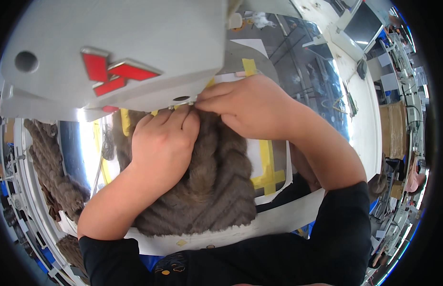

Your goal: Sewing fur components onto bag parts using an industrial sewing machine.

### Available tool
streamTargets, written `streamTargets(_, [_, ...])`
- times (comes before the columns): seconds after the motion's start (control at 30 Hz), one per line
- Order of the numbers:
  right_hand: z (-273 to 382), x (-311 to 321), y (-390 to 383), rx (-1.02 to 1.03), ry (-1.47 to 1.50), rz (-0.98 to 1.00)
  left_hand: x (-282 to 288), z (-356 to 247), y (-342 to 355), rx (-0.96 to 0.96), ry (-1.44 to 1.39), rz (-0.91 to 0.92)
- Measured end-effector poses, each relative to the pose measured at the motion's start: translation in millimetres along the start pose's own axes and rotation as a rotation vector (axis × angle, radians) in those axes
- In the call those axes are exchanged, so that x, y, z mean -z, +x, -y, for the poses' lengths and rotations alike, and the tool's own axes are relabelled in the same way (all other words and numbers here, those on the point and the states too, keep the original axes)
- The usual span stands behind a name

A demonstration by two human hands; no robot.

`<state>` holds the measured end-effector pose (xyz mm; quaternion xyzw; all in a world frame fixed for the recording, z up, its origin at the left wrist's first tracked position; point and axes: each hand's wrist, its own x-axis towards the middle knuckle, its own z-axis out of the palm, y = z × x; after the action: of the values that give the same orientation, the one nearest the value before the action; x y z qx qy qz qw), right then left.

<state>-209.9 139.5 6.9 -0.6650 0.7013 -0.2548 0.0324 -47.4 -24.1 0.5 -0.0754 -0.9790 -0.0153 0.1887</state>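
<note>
Both hands work at the needle area of a large grey-white sewing machine head [116, 52] bearing a red emblem. The workpiece, a brown fuzzy ribbed fabric piece with chevron-like ridges [207, 190], lies flat on the shiny machine table [317, 81], its far edge tucked under the machine head and its near edge toward the person's body. Left hand [161, 143]: fingers curled and closed down, knuckles up, pressing the pile flat just short of the head; it pins the fabric rather than enclosing it. Right hand [252, 105]: fingers drawn together, tips pinching the fabric's far edge right beside the small metal presser-foot parts [183, 102]. Yellow tape strips [266, 167] mark the table beside the fabric, over a white sheet [278, 217]. More of the same brown fabric hangs in a heap at left [49, 162]. Risk, as judged: the fingertips of both hands sit very close to the needle zone, so a stitch run with the hands placed like this could catch a finger; the thick pile could also bunch or fold under the foot if the two hands pull unevenly, giving a crooked seam. Hidden or unclear: the needle itself and the foot's contact with the fabric are covered by the machine head and fingers; I cannot tell whether one layer or two is being held; the right fingertips are partly masked; the benches at far right are too distorted to read.
</note>
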Motion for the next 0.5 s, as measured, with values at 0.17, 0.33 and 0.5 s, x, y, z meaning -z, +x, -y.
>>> streamTargets(0.17, [2,8,6,-0.146,-0.021,0.124,3,3,-3,-0.046,-0.009,-0.007])
streamTargets(0.33, [4,5,9,-0.135,-0.071,0.101,26,-6,-20,-0.065,-0.061,0.122])
streamTargets(0.5, [5,3,8,-0.152,-0.070,0.084,28,-9,-24,-0.061,-0.084,0.162])
